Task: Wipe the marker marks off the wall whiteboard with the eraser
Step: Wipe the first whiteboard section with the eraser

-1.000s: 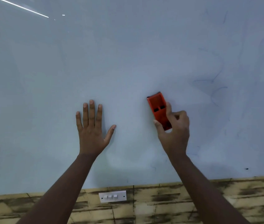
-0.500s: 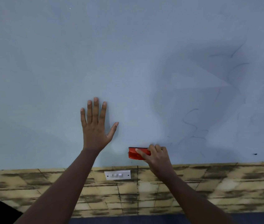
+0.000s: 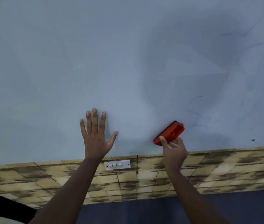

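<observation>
**Eraser swings up off the bottom edge toward the scribbles**

Up and to the right goes the orange plastic block eraser [image 3: 170,133], tilted now where half a second back it lay flat along the lower edge of the pale blue-grey wall whiteboard [image 3: 63,70]. The right hand [image 3: 173,149] pinches its lower end, thumb on the near side, fingers curled behind. Its upper corner sits just beside the faint dark marker scribbles [image 3: 196,110], so the next stroke looks aimed there; more marks wait higher up. The left hand [image 3: 95,135] stays flat on the board, fingers spread, holding nothing, as before
</observation>
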